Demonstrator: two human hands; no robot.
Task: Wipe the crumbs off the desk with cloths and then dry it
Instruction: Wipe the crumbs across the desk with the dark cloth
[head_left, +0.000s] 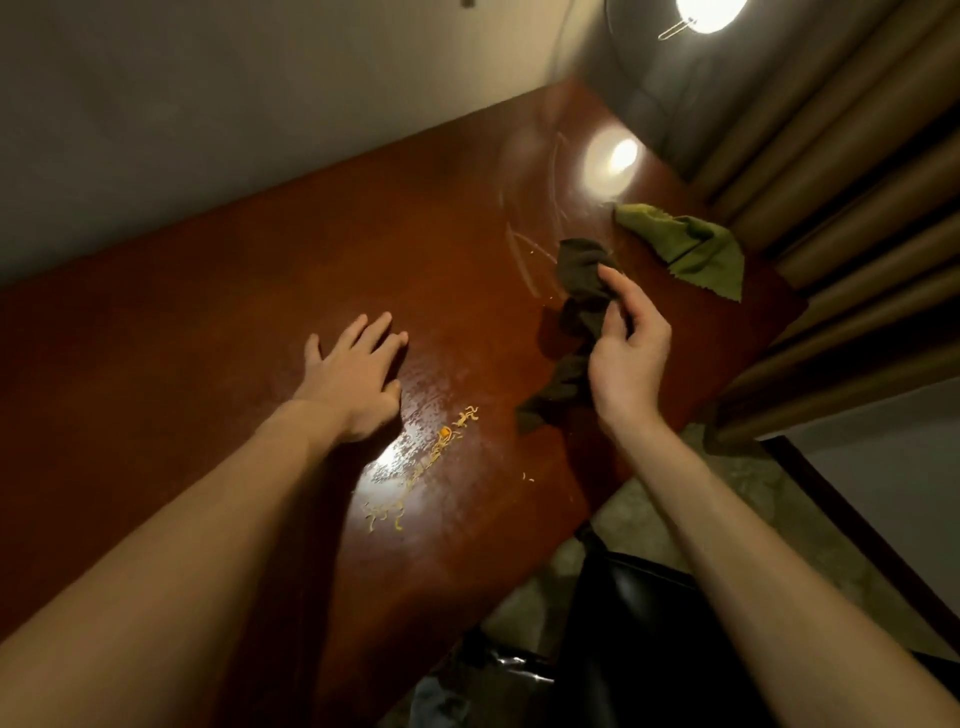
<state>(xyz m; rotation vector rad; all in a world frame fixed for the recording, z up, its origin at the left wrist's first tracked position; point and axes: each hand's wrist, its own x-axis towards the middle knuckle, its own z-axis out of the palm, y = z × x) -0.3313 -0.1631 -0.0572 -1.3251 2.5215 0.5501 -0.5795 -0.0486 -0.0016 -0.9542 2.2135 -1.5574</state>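
1. Left hand (358, 374). I rest it palm down on the worktop (182, 322), with the fingers (376, 330) straight, spread and holding nothing. I judge it to be a brace for my weight as I lean in. It sits at 11 o'clock of the crumbs, just beside them, so it does not cover them.

2. Right hand (628, 358). It is raised near the right edge of the worktop, palm turned toward me. Its fingers curl round the dark cloth (582, 291), with thumb and forefinger pinching the bunched upper part. The loose tail hangs toward 7 o'clock, and its end appears to touch the worktop. The cloth is bunched rather than flat, so I judge that it is being gathered into a pad for a wiping stroke.

3. Crumbs (431, 457). These are yellow strands in a loose line running from 1 o'clock to 7 o'clock between my forearms, at 8 o'clock of the dark cloth. A few strays lie nearer the front edge. Being close to that edge, they suit a short sweep into the cloth.

4. Green cloth (685, 244). It lies crumpled at 1 o'clock of my right hand, apart from it, near the far right corner. I judge it to be reserved for drying. It sits well apart from the crumbs and clear of the wet-looking streaks (530, 249) at 10 o'clock of the dark cloth.

5. Status, by my judgement: the wiping is unfinished and the drying has not begun.
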